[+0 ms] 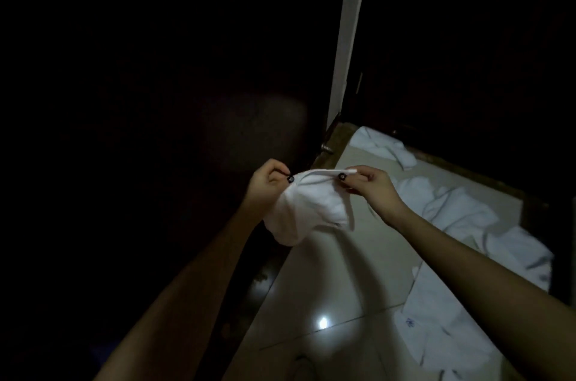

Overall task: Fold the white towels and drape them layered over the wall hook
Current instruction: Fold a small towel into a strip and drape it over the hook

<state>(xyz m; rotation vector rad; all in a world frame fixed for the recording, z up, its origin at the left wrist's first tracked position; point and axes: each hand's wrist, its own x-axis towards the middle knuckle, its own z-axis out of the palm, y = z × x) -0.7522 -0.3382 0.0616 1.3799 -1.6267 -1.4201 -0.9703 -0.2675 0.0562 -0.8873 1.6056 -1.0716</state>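
Fingertips of my left hand pinch one top corner of a white towel, thumb and forefinger closed on the hem. My right hand pinches the opposite corner likewise. Both forearms reach forward, hands level, the towel sagging between them below the white door post. More towels lie crumpled on the pale floor, right of that post.

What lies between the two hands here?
In the head view, the top edge of a white towel spans the gap, pinched by the left hand and the right hand; the rest sags below.
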